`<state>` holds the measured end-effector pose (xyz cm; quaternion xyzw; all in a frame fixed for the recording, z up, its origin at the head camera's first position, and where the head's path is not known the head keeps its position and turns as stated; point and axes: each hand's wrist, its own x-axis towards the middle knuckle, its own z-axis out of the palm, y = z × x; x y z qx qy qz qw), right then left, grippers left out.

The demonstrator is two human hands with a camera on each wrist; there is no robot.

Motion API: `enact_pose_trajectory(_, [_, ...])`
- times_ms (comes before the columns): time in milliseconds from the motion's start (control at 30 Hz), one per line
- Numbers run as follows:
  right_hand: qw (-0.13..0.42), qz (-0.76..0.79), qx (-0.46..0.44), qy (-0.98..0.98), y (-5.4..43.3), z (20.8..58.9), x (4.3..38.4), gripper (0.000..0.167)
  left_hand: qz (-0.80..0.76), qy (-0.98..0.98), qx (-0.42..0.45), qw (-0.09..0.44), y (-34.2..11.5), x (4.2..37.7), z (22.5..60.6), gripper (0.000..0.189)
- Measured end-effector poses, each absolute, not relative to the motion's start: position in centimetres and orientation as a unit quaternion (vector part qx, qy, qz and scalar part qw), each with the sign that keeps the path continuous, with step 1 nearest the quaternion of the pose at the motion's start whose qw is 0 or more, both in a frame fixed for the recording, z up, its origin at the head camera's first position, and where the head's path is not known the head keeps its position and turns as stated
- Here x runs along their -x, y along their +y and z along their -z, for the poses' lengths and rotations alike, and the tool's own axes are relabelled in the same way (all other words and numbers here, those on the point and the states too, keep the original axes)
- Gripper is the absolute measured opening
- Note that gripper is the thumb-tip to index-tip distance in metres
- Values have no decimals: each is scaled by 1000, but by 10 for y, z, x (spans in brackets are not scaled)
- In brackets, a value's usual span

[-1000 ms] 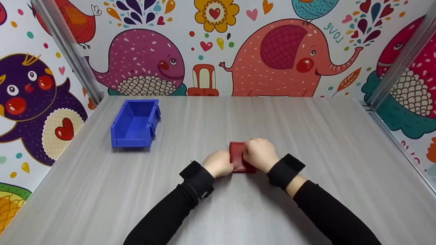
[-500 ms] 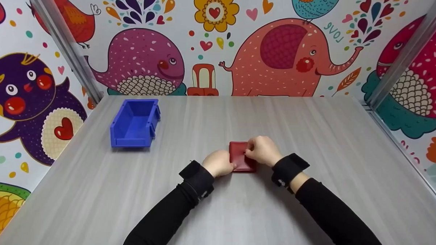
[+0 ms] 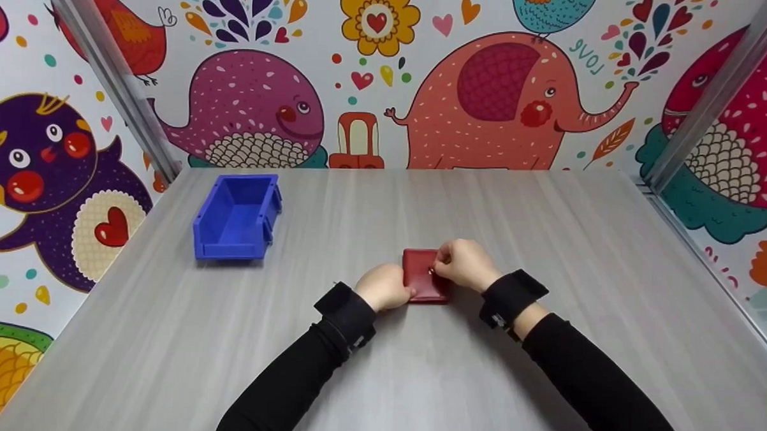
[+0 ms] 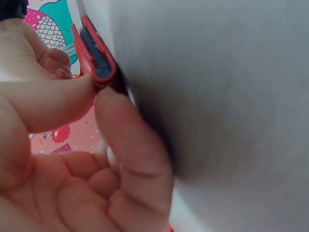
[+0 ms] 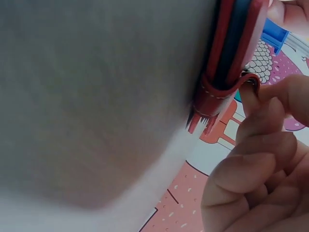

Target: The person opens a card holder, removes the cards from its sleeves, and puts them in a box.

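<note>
A small red leather wallet (image 3: pixel 427 291) lies on the table in the middle of the head view. My left hand (image 3: pixel 384 287) pinches its left edge between thumb and forefinger. Seen from the left wrist, the folded wallet (image 4: pixel 99 55) has dark inner layers between its red covers. At the opposite side my right hand (image 3: pixel 468 264) pinches the end of a stitched closing strap (image 5: pixel 215 96), which wraps around the wallet's edge. In the right wrist view that strap end curls up, apart from the cover. A small metal snap shows by the right fingertips in the head view.
A blue open-front plastic bin (image 3: pixel 235 220) stands at the back left of the grey wood-grain table (image 3: pixel 352 367). Cartoon-printed walls with metal corner posts enclose the table's back and sides.
My right hand has gone from a fist over the wallet's right part to pinching the strap, and has shifted slightly right. More of the cover shows. The left hand stays put.
</note>
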<state>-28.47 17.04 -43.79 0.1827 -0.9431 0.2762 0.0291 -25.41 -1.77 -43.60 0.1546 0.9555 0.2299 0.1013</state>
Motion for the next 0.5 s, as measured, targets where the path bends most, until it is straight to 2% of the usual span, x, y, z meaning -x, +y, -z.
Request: enact_pose_trajectory(500, [65,-264,-207,-940,194,425,273,11,-241,953,-145,108,-18,253,436,22])
